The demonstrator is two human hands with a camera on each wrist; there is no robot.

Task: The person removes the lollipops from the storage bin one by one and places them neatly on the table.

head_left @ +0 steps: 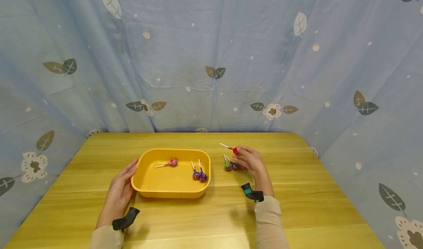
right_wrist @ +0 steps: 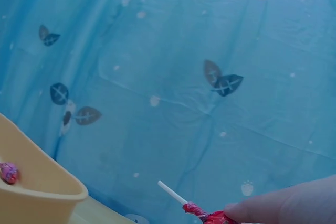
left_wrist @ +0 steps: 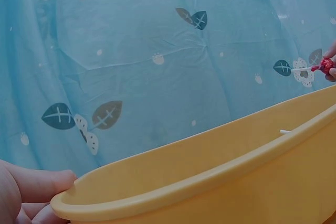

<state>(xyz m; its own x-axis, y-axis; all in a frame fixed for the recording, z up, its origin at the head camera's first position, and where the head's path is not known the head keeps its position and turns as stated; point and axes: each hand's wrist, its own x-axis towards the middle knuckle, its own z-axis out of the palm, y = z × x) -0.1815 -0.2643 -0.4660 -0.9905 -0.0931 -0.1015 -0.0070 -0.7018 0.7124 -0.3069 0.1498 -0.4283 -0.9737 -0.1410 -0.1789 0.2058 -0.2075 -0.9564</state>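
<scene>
My right hand (head_left: 252, 162) pinches the head of a red-wrapped lollipop (head_left: 235, 151) above the table, its white stick pointing left. Beneath that hand lie a green lollipop (head_left: 228, 166) and a purple one (head_left: 235, 166), plus a reddish one partly hidden by the fingers. My left hand (head_left: 120, 190) rests against the left end of a yellow plastic bin (head_left: 170, 194), fingers fairly straight along its outer wall. Inside the bin are a pink lollipop (head_left: 173, 162) near the back and two purple lollipops (head_left: 202, 177) at the right side.
The wood-grain table (head_left: 185, 223) reaches back to a blue curtain (head_left: 185, 58) printed with leaves and flowers, which also hangs along both sides. Each wrist wears a black strap-like device, as on the left wrist (head_left: 125, 219).
</scene>
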